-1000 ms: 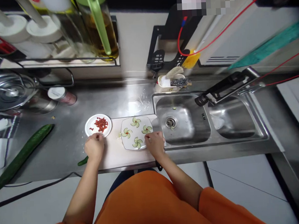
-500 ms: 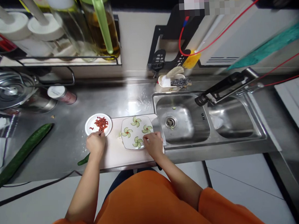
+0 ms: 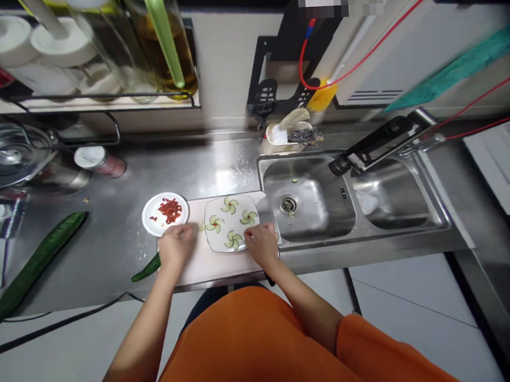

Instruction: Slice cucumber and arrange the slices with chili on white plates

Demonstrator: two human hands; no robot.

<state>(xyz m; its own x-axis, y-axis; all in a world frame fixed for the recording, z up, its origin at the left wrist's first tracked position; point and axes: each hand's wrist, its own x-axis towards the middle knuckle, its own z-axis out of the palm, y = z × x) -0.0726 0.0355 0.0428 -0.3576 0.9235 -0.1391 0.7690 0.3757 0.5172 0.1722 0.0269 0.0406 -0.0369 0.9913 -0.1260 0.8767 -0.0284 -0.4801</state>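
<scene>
The left hand (image 3: 176,247) hovers between the round plate (image 3: 159,227) of red bits and the square plate (image 3: 232,223) of cucumber pinwheels on the bench. Its fingers are bunched, grip unclear. The right hand (image 3: 263,245) touches the square plate's near corner, and I can't tell its grip either.

At the centre of the frame the left hand (image 3: 176,246) hovers with curled fingers over the pale cutting board (image 3: 207,266), between the small round plate (image 3: 152,208) of red pieces and the square plate (image 3: 219,207). That plate bears four cucumber pinwheels, and the right hand (image 3: 263,245) touches its lower right edge. A cucumber end (image 3: 147,269) lies just left of the board; a whole cucumber (image 3: 32,268) lies at far left, and the sink (image 3: 325,218) sits to the right.
</scene>
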